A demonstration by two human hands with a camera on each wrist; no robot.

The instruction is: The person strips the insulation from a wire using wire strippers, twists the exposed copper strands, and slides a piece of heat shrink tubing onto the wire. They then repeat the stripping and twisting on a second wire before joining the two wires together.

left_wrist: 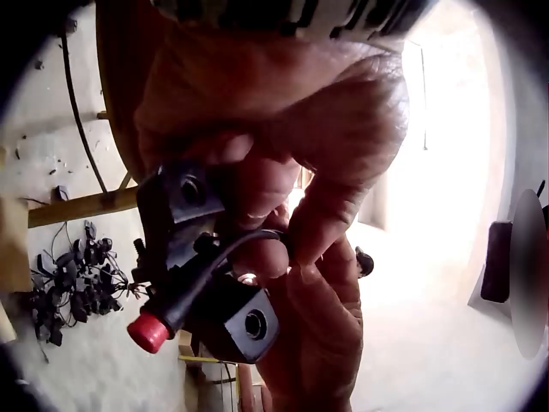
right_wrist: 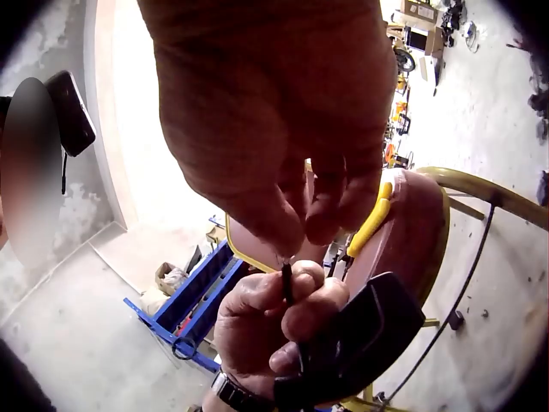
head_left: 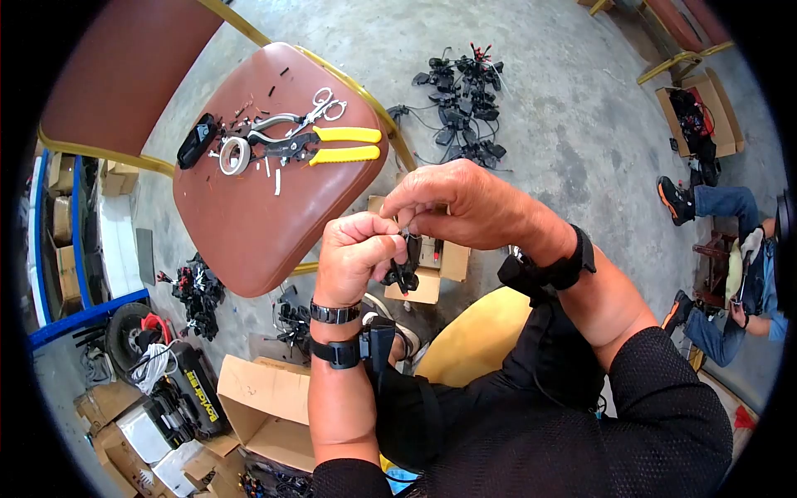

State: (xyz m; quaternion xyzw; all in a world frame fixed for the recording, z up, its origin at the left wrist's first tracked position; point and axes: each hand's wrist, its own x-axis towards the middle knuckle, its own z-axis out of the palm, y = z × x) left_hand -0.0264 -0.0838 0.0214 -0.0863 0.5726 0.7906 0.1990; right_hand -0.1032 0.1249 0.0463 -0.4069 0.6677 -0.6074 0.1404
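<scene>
My left hand [head_left: 353,253] grips a black plastic fitting [left_wrist: 244,330] with round holes in its blocks. A thin black cable [right_wrist: 287,281] runs between its thumb and fingers. Beside the fitting, a black stem ends in a red tip [left_wrist: 147,333]. My right hand [head_left: 477,203] meets the left one, thumb and fingertips pinching the short bare wire end [right_wrist: 286,259] that sticks up from the cable. Part of the fitting is hidden behind the left fingers in the head view.
A brown chair [head_left: 249,249] beside me bears yellow-handled wire strippers [head_left: 349,155], scissors [head_left: 322,106] and a tape roll [head_left: 223,156]. Black cabled parts [head_left: 461,104] lie on the floor. An open carton [head_left: 266,390] stands by my left forearm. Another person [head_left: 751,286] sits at right.
</scene>
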